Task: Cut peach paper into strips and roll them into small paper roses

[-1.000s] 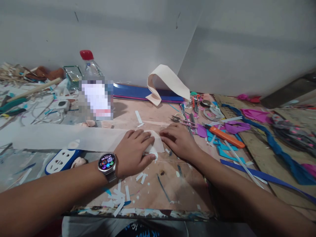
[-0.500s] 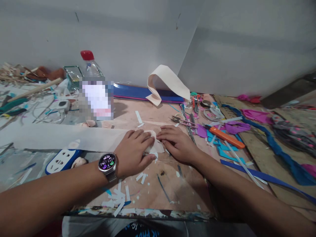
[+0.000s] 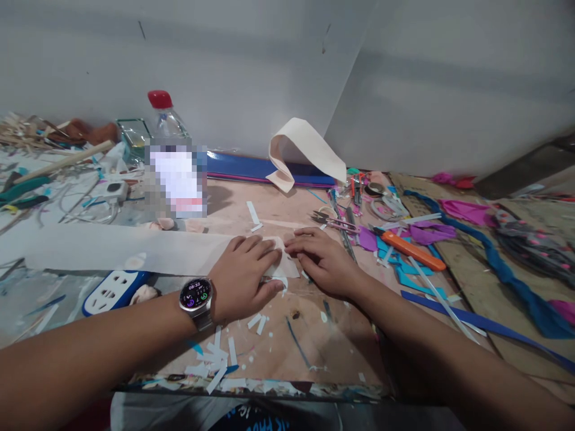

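One long white strip (image 3: 112, 248) was laid across the bench (image 3: 278, 335), its right end covered by one left hand (image 3: 245, 275), spread flat with nothing gripped. The same end was reached by one right hand (image 3: 326, 260), loosely bent; whether anything was pinched could not be told. One orange utility knife (image 3: 413, 250) and one power strip (image 3: 114, 293) were seen nearby.

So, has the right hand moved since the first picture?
Yes, slightly: judged against the snips, which lie in the same spot, the right hand has shifted left, toward the left hand.
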`<state>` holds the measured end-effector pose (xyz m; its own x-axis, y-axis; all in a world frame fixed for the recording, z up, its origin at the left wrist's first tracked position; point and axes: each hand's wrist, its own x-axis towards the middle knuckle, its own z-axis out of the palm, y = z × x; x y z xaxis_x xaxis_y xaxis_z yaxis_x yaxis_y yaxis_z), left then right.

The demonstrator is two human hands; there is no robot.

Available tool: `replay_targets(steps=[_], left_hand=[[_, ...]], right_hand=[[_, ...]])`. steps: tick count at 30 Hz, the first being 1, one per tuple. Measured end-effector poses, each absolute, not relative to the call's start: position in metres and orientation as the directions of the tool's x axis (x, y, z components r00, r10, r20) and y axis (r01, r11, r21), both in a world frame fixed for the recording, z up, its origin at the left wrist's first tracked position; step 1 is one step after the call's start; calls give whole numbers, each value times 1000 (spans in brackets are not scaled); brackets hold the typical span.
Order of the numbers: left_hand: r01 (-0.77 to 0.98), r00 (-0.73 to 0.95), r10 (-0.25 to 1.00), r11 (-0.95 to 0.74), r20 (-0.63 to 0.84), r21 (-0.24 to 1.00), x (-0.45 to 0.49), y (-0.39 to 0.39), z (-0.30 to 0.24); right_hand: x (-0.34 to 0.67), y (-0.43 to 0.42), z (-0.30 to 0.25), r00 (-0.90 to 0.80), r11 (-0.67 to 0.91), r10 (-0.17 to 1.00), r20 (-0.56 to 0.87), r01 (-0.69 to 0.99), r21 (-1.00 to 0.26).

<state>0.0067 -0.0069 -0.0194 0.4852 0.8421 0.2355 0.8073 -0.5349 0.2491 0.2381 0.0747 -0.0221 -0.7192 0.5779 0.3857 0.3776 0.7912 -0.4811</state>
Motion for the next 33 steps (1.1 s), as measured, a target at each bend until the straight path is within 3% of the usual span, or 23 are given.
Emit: replay_targets(steps=[6, 17, 26, 33], left_hand=[[813, 483, 846, -529, 227, 242, 7, -8, -19], [821, 476, 851, -520, 221, 236, 7, -8, -18], [823, 469, 854, -515, 225, 238, 7, -9, -18], [819, 449, 866, -497, 220, 286, 8, -9, -16]], right_hand=[[240, 73, -23, -695, 742, 640, 328, 446, -501], [240, 74, -25, -763, 787, 562, 319, 375, -490], [241, 71, -24, -732, 727, 639, 235, 475, -496], [241, 71, -24, -752, 722, 624, 214, 450, -525]])
